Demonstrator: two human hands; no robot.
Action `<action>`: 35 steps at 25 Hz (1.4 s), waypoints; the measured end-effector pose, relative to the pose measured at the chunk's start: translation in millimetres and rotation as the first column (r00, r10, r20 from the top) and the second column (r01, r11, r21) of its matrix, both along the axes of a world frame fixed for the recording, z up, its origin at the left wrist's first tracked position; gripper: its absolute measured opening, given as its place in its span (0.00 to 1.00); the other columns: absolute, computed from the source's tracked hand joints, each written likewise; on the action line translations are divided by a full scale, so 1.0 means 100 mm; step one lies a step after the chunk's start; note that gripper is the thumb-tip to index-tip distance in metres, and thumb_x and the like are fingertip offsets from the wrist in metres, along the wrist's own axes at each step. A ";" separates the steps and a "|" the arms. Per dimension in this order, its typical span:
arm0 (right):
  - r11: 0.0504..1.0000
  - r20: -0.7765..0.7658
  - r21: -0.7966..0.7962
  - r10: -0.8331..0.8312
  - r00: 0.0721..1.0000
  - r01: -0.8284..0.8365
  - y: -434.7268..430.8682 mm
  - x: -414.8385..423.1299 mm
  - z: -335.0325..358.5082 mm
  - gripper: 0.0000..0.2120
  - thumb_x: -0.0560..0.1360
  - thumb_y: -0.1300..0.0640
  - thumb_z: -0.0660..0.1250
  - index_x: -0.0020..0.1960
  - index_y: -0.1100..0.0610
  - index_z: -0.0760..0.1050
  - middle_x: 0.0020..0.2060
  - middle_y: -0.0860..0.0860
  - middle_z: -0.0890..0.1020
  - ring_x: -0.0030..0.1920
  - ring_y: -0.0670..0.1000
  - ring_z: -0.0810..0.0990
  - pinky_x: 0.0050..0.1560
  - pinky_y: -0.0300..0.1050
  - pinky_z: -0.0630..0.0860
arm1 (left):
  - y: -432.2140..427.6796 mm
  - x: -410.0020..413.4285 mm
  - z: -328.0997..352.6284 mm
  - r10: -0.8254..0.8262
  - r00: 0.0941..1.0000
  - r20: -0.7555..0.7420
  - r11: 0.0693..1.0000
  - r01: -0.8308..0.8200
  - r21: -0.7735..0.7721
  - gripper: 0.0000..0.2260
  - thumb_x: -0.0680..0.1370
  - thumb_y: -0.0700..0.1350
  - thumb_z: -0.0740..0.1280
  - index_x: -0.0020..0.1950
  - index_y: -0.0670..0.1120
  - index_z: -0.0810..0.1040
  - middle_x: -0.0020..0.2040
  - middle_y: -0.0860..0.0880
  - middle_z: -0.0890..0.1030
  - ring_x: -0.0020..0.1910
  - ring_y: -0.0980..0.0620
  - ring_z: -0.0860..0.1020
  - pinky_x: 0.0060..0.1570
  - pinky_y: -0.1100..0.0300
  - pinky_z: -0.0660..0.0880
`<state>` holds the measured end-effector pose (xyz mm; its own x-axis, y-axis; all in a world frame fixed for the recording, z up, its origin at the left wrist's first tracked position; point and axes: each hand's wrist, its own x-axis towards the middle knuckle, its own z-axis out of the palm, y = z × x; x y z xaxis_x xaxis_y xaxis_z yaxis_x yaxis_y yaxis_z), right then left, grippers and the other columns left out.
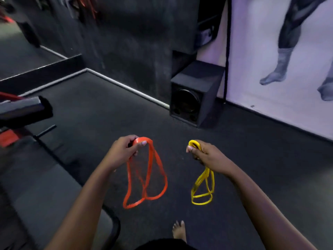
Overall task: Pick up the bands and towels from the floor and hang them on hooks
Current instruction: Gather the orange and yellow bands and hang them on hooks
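Note:
My left hand (124, 150) grips the top of an orange resistance band (153, 170), whose folded loops hang down in front of me above the dark floor. My right hand (207, 156) grips a yellow resistance band (201, 186) near its top; a short yellow loop sticks out above the fist and the rest dangles below. The two hands are held apart at about the same height. More orange bands (90, 8) hang blurred on the dark wall at the upper left. No towel shows in this view.
A black speaker box (194, 98) stands in the corner by the wall. A padded gym bench (25, 109) with red parts is at my left. A large poster (281, 69) covers the right wall. My bare foot (179, 231) is below.

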<state>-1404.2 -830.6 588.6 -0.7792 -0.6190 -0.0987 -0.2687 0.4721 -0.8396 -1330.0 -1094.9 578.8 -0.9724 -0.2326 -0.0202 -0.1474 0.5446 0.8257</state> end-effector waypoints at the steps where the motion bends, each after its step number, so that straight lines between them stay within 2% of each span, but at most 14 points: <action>1: 0.999 0.010 -0.019 0.038 0.999 -0.038 -0.17 -0.33 0.04 0.09 0.79 0.54 0.59 0.40 0.47 0.72 0.26 0.44 0.69 0.25 0.41 0.66 0.29 0.30 0.65 | -0.18 -0.18 0.01 0.063 0.998 0.010 0.998 -0.063 -0.015 0.10 0.72 0.54 0.68 0.34 0.52 0.74 0.25 0.53 0.74 0.25 0.61 0.71 0.30 0.62 0.69; 4: 0.988 0.016 -0.055 0.145 0.989 -0.144 -0.67 -1.24 0.07 0.09 0.78 0.54 0.59 0.40 0.48 0.72 0.22 0.42 0.69 0.25 0.40 0.64 0.28 0.30 0.63 | -0.68 -0.61 -0.04 0.255 0.967 0.023 0.966 -0.254 -0.038 0.10 0.74 0.48 0.68 0.32 0.50 0.74 0.28 0.50 0.74 0.26 0.57 0.71 0.31 0.62 0.69; 9: 0.941 0.028 -0.052 0.336 0.942 -0.334 -1.50 -2.60 -0.23 0.09 0.78 0.54 0.60 0.40 0.49 0.73 0.23 0.42 0.70 0.26 0.41 0.63 0.28 0.32 0.63 | -1.45 -1.34 -0.27 0.421 0.907 0.014 0.901 -0.416 -0.123 0.10 0.74 0.49 0.68 0.32 0.52 0.74 0.24 0.57 0.74 0.27 0.60 0.69 0.30 0.66 0.66; 11: 0.910 -0.002 -0.013 0.414 0.910 -0.414 -1.94 -3.19 -0.33 0.08 0.78 0.55 0.60 0.40 0.49 0.73 0.24 0.43 0.71 0.26 0.41 0.65 0.30 0.32 0.64 | -1.82 -1.82 -0.31 0.459 0.889 -0.017 0.878 -0.456 -0.144 0.08 0.74 0.49 0.67 0.35 0.52 0.75 0.26 0.60 0.75 0.28 0.61 0.70 0.31 0.69 0.65; 14: 0.859 -0.007 -0.023 0.512 0.859 -0.512 -2.77 -4.10 -0.30 0.08 0.78 0.56 0.60 0.41 0.49 0.73 0.27 0.45 0.70 0.27 0.41 0.66 0.31 0.32 0.65 | -2.42 -2.61 -0.21 0.498 0.865 -0.058 0.840 -0.498 -0.217 0.09 0.74 0.51 0.67 0.39 0.47 0.76 0.29 0.54 0.73 0.30 0.59 0.70 0.33 0.67 0.64; 16: 0.831 0.004 -0.069 0.554 0.833 -0.552 -3.38 -4.61 -0.18 0.08 0.78 0.56 0.60 0.41 0.49 0.73 0.27 0.45 0.69 0.27 0.42 0.65 0.29 0.31 0.64 | -2.79 -3.09 -0.03 0.459 0.884 -0.091 0.832 -0.463 -0.304 0.16 0.72 0.59 0.64 0.35 0.47 0.71 0.31 0.51 0.70 0.33 0.53 0.69 0.35 0.63 0.62; 18: 0.793 -0.006 -0.103 0.604 0.797 -0.601 -4.15 -5.10 0.01 0.09 0.78 0.56 0.59 0.41 0.49 0.73 0.26 0.44 0.69 0.25 0.41 0.65 0.28 0.31 0.64 | -3.26 -3.64 0.16 0.438 0.892 -0.114 0.815 -0.447 -0.369 0.18 0.70 0.62 0.62 0.32 0.48 0.67 0.30 0.52 0.67 0.32 0.50 0.68 0.35 0.62 0.60; 20: 0.755 -0.029 -0.113 0.648 0.761 -0.646 -4.90 -5.48 0.20 0.10 0.79 0.56 0.59 0.40 0.48 0.72 0.26 0.44 0.69 0.24 0.40 0.65 0.27 0.32 0.64 | -3.73 -4.10 0.34 0.479 0.872 -0.106 0.781 -0.478 -0.401 0.16 0.72 0.56 0.67 0.33 0.46 0.70 0.29 0.50 0.68 0.32 0.50 0.68 0.34 0.63 0.62; 22: 0.722 -0.019 -0.145 0.681 0.732 -0.676 -5.61 -5.81 0.32 0.11 0.79 0.57 0.59 0.39 0.48 0.72 0.26 0.44 0.69 0.23 0.40 0.65 0.27 0.31 0.63 | -4.22 -4.50 0.45 0.510 0.853 -0.115 0.753 -0.507 -0.419 0.14 0.73 0.51 0.68 0.33 0.45 0.72 0.28 0.50 0.70 0.29 0.55 0.68 0.34 0.67 0.64; 25: 0.695 -0.036 -0.189 0.701 0.713 -0.693 -6.55 -6.23 0.42 0.10 0.79 0.57 0.59 0.40 0.50 0.72 0.27 0.45 0.68 0.24 0.40 0.63 0.26 0.32 0.62 | -5.01 -5.03 0.59 0.496 0.857 -0.138 0.767 -0.508 -0.392 0.17 0.73 0.50 0.69 0.27 0.52 0.65 0.25 0.53 0.67 0.27 0.60 0.70 0.32 0.68 0.64; 28: 0.744 -0.122 -0.171 0.634 0.763 -0.646 -7.55 -6.75 0.60 0.11 0.77 0.53 0.63 0.41 0.61 0.74 0.24 0.44 0.69 0.23 0.40 0.65 0.26 0.30 0.63 | -6.04 -5.67 0.81 0.439 0.883 -0.165 0.804 -0.468 -0.366 0.16 0.72 0.52 0.69 0.27 0.53 0.67 0.24 0.52 0.67 0.27 0.57 0.67 0.31 0.63 0.64; 30: 0.768 -0.208 -0.172 0.584 0.785 -0.617 -8.18 -7.11 0.81 0.09 0.73 0.51 0.68 0.39 0.55 0.76 0.24 0.43 0.73 0.25 0.39 0.68 0.30 0.31 0.66 | -6.72 -6.11 1.08 0.381 0.906 -0.184 0.829 -0.423 -0.365 0.13 0.72 0.52 0.69 0.30 0.54 0.70 0.25 0.53 0.71 0.28 0.58 0.68 0.33 0.60 0.65; 32: 0.797 -0.284 -0.194 0.512 0.811 -0.571 -8.75 -7.49 1.01 0.07 0.69 0.48 0.72 0.39 0.49 0.76 0.28 0.42 0.77 0.31 0.38 0.71 0.38 0.39 0.71 | -7.31 -6.56 1.33 0.312 0.920 -0.239 0.853 -0.382 -0.356 0.09 0.72 0.52 0.69 0.33 0.54 0.75 0.27 0.55 0.75 0.29 0.59 0.71 0.34 0.63 0.66; 35: 0.845 -0.352 -0.259 0.368 0.861 -0.467 -9.49 -8.04 1.28 0.12 0.65 0.48 0.75 0.45 0.46 0.75 0.31 0.43 0.74 0.31 0.39 0.69 0.37 0.34 0.68 | -8.10 -7.26 1.64 0.228 0.922 -0.313 0.861 -0.341 -0.378 0.04 0.73 0.50 0.68 0.40 0.51 0.78 0.35 0.53 0.79 0.35 0.57 0.76 0.37 0.66 0.68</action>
